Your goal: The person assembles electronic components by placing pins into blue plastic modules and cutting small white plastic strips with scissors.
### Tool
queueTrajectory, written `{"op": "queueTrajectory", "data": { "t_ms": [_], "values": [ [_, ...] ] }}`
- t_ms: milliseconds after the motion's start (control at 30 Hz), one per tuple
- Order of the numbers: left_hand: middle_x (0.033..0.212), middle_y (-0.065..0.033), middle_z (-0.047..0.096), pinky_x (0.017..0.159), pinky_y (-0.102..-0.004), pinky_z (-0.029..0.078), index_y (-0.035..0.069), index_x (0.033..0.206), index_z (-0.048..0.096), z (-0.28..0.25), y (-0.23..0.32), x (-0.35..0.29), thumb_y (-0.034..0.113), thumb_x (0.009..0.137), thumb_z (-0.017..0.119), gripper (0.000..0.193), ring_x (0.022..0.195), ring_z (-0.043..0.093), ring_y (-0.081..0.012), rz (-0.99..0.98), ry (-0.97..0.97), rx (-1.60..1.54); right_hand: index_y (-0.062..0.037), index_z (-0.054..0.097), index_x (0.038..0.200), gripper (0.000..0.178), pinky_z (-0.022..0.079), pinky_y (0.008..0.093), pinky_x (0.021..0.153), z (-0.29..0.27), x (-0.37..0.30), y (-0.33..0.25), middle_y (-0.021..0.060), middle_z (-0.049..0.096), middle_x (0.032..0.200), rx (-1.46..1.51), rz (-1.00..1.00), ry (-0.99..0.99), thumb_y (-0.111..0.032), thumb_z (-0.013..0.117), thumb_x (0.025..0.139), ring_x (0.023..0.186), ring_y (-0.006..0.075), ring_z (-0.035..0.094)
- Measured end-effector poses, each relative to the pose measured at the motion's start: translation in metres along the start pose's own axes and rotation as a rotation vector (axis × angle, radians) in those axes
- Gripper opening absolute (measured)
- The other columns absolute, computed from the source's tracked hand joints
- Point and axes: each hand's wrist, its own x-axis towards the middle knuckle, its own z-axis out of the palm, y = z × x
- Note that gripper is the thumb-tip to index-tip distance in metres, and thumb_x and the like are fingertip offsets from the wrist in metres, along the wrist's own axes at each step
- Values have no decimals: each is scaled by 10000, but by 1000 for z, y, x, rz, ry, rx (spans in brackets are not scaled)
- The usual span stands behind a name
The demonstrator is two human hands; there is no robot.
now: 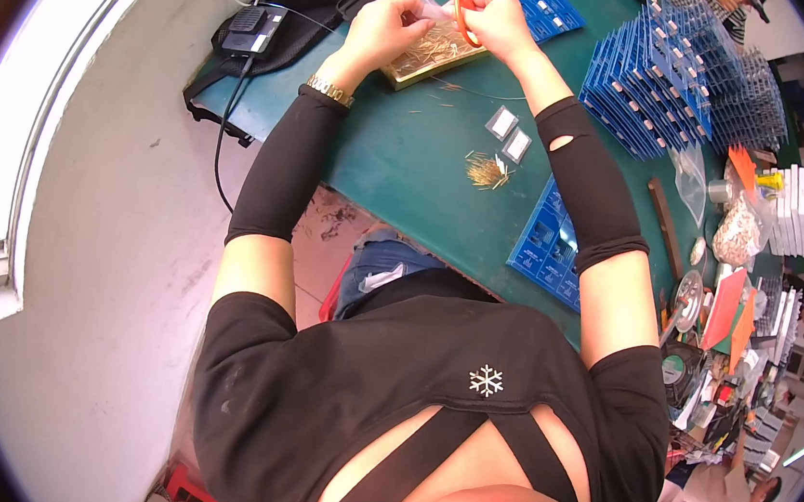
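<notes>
Both my hands are raised over the far edge of the green table. My left hand is closed, pinching a small clear plastic bag. In my right hand are orange-handled scissors, with the fingers wrapped round the handle; the blades cannot be made out. Just below the hands sits a shallow yellowish box full of thin gold-coloured pins. A loose pile of similar pins lies nearer to me, beside two small clear packets with white labels.
A blue printed panel lies under my right forearm, another blue panel beyond my right hand. Stacked blue racks stand to the right. A black cabled device and black bag are at far left. Other people are at the right.
</notes>
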Motion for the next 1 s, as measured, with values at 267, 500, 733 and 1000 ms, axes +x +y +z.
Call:
{"op": "queueTrajectory", "data": {
  "t_ms": [267,500,733,1000],
  "values": [
    [810,-9,657,636,-226,484,17,946,641,4,-2,1,152,820,742,211,695,595,-69,15,30,-275,-17,466,1301,551,411,223,469,8,2,-2,52,636,757,233,45,115,20,682,795,539,98,536],
    [793,-25,655,619,-224,479,3,957,640,2,2,1,109,821,702,183,660,592,-71,-107,-60,-530,62,453,1322,608,486,192,572,11,-6,-10,81,673,888,231,17,161,-47,745,800,643,84,586],
    [1034,-36,623,765,-244,479,46,1174,589,3,7,-1,149,880,605,312,910,594,-113,-13,-136,-942,0,446,1350,597,421,236,489,7,-15,-34,44,637,765,202,59,165,-16,688,804,564,93,540],
    [944,-148,595,836,-397,512,-20,945,555,-2,6,8,104,915,553,128,947,613,-291,-534,137,-1550,0,558,1253,464,528,254,741,-39,-64,-26,41,672,877,-466,-140,62,-39,715,818,791,112,623]
  ]
}}
